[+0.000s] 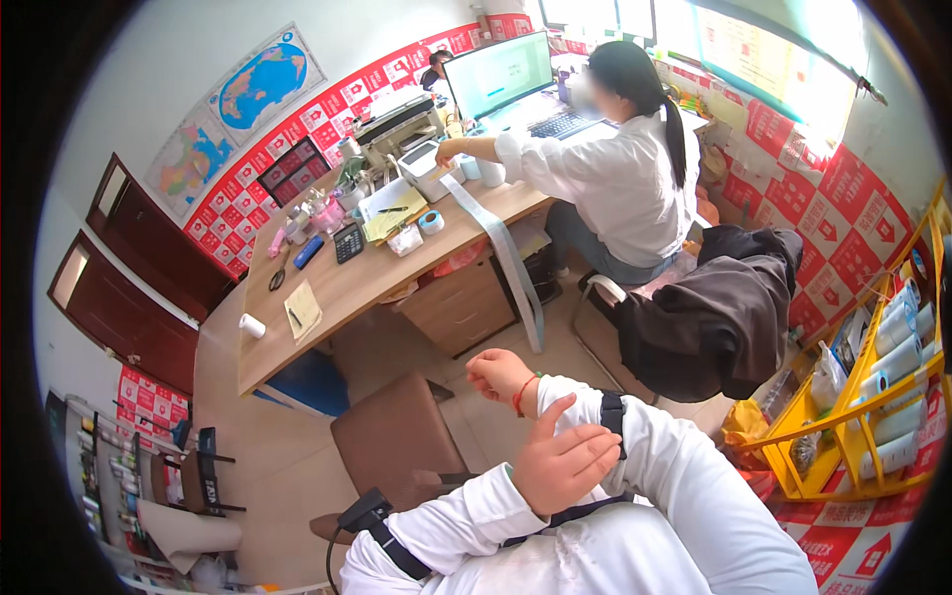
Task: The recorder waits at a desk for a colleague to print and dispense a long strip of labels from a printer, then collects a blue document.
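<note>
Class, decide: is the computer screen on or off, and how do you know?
On: the computer screen is lit pale green, with a small blue mark.

Sleeves point(451, 523) at the hands point(565, 471): white cloth, matt, creased. Straps point(612, 421) over them: black webbing. Ahead of the hands, worktop point(362, 285): wood-grain, smooth, slight sheen; strip point(504, 253): paper-like, smooth. Left, chair point(397, 431): brown, leather-like, smooth. Right, jacket point(709, 322): dark cloth, matt; rack point(843, 416): glossy yellow, plastic or metal undetermined.
</note>
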Action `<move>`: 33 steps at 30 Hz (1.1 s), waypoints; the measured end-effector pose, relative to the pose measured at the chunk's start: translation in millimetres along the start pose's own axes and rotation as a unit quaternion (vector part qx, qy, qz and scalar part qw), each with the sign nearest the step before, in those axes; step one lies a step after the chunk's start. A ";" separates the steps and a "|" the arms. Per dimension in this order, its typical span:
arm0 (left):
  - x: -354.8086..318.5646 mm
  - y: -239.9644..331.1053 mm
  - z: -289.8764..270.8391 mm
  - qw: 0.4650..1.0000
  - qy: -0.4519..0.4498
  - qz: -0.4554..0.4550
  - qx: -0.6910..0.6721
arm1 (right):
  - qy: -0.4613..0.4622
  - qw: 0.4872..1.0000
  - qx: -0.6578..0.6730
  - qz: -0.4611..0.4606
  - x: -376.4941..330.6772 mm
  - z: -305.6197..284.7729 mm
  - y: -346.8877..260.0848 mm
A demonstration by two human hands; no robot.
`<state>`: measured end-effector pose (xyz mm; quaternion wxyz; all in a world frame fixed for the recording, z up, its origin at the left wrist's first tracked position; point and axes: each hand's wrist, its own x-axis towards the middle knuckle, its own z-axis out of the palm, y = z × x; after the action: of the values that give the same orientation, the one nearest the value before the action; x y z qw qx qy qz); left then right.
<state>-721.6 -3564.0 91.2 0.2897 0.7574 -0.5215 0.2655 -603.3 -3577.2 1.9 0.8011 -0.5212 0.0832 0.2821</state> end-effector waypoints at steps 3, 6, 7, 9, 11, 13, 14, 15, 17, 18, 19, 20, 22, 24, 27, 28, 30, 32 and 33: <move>-5.2 4.1 0.8 1.000 -0.010 0.001 -0.001 | -0.008 1.000 0.007 0.001 3.4 1.9 -1.3; -24.8 -13.1 -4.2 0.996 -0.058 0.050 0.051 | -0.009 0.996 0.078 0.038 -6.1 0.4 -8.0; -27.9 -16.6 -2.8 0.996 -0.056 0.047 0.058 | -0.015 0.996 0.073 0.039 -4.3 -3.8 -8.9; -30.7 -19.2 -4.9 0.995 -0.086 0.052 0.026 | 0.014 0.992 0.118 0.027 -2.9 -10.7 -9.9; -29.2 -12.5 -9.9 0.994 -0.112 0.019 -0.005 | -0.027 0.989 0.139 0.031 -6.7 -9.1 -3.7; -15.3 -4.6 -25.6 0.980 -0.143 -0.021 -0.140 | -0.077 0.983 0.156 0.051 -10.3 -9.9 3.3; -3.4 4.1 -41.3 0.965 -0.131 0.005 -0.228 | -0.081 0.984 0.151 0.051 -17.3 -6.8 5.9; 10.8 12.5 -56.1 0.940 -0.118 0.035 -0.319 | -0.076 0.984 0.149 0.063 -26.8 -8.6 5.6; 35.5 54.5 -89.2 0.849 -0.062 0.113 -0.512 | -0.097 0.979 0.148 0.097 -39.1 -11.1 15.2; 45.2 74.8 -96.6 0.759 -0.060 0.139 -0.634 | -0.106 0.975 0.156 0.118 -41.5 -20.6 23.3; 53.4 71.4 -99.7 0.689 -0.101 0.119 -0.707 | -0.075 0.973 0.175 0.133 -43.1 -45.4 25.3; 51.6 85.2 -114.2 0.641 -0.132 0.082 -0.751 | -0.077 0.968 0.177 0.163 -52.6 -40.6 30.0; 34.1 93.1 -110.8 0.650 -0.129 0.086 -0.744 | -0.071 0.963 0.193 0.176 -59.0 -51.3 37.6; 30.1 94.4 -108.6 0.652 -0.125 0.088 -0.742 | -0.060 0.956 0.215 0.191 -65.8 -61.1 40.8; 30.2 86.0 -114.0 0.529 -0.240 -0.051 -0.813 | -0.062 0.948 0.245 0.191 -76.7 -69.7 38.6; 31.6 79.1 -118.2 0.572 -0.278 -0.025 -0.771 | -0.060 0.948 0.251 0.185 -78.9 -72.5 37.4; 31.7 75.4 -118.5 0.609 -0.310 0.002 -0.730 | -0.052 0.948 0.256 0.182 -85.2 -77.6 36.9; 30.7 74.3 -116.2 0.631 -0.288 0.014 -0.720 | -0.048 0.943 0.279 0.173 -88.7 -77.7 37.2; 31.5 72.1 -112.2 0.629 -0.289 0.017 -0.722 | -0.045 0.944 0.279 0.172 -90.6 -79.4 38.2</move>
<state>-790.9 -3524.5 202.6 0.5738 0.3349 -0.6160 -0.4232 -686.0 -3669.0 -24.7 0.8567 -0.2410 0.2109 0.4043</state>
